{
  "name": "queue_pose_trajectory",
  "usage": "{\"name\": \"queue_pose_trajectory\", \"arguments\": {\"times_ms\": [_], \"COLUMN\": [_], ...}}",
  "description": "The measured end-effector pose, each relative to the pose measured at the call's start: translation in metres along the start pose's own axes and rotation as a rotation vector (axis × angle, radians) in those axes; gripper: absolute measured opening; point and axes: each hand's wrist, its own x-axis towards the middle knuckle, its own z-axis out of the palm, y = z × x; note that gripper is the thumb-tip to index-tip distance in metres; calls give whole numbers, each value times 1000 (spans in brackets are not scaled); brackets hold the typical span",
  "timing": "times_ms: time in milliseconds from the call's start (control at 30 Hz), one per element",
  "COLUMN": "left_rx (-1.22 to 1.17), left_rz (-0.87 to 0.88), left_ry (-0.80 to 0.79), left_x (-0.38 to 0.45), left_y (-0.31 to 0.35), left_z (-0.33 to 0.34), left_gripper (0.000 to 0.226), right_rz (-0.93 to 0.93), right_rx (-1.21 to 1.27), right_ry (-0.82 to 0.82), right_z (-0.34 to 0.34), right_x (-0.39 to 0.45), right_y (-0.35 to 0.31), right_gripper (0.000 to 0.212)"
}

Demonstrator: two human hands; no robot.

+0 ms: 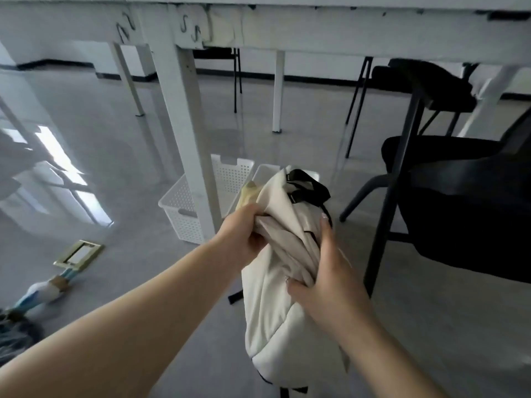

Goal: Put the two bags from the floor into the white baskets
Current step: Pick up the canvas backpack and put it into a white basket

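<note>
A cream backpack (pixel 275 308) with black straps hangs above the floor, held by both hands. My left hand (pixel 244 231) grips its upper left fabric. My right hand (pixel 327 285) clutches its right side. Two white perforated baskets stand under the table: the left basket (pixel 184 208) is partly behind a table leg, and the right basket (pixel 265 170) is mostly hidden behind the backpack's top. A second bag (pixel 17 328), blue and dark, lies on the floor at the far left, blurred and cut off by the frame edge.
A white table leg (pixel 186 133) stands just left of the backpack. Black chairs (pixel 459 202) crowd the right side, one black leg close to my right hand. A brass floor socket (pixel 79 254) sits at the left. The grey floor is glossy.
</note>
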Motion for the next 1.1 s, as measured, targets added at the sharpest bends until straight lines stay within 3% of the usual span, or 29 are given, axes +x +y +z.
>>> {"name": "queue_pose_trajectory", "arguments": {"times_ms": [133,267,400,567,633,700,767,867,967,1033,1100], "left_rx": [-6,-16,13,44,146,501,772,1055,978,796,804], "left_rz": [77,72,107,158,234,387,524,684,671,598,495], "left_ry": [-192,-411,-429,-555,-516,-454,-368,-360,-248,-153,-140], "left_x": [41,80,109,133,151,162,166,174,185,193,202], "left_y": [45,94,136,153,143,129,116,99,75,61,44], "left_z": [12,30,34,41,36,25,11,-6,-13,-20,-30], "left_gripper": [15,21,22,33,47,60,62,65,64,58,54], "right_rz": [54,116,154,145,169,193,218,247,272,283,300], "right_rx": [-78,-96,-123,-201,-177,-163,-148,-118,-80,-75,-90], "right_ry": [135,284,339,445,460,453,438,430,440,434,436], "right_z": [3,3,4,1,7,13,16,16,12,14,20], "right_x": [46,106,159,209,226,240,254,275,291,299,299], "right_y": [-21,-56,-87,-90,-80,-66,-56,-45,-24,-12,-6], "right_gripper": [77,65,54,56,52,46,42,44,43,40,41]}}
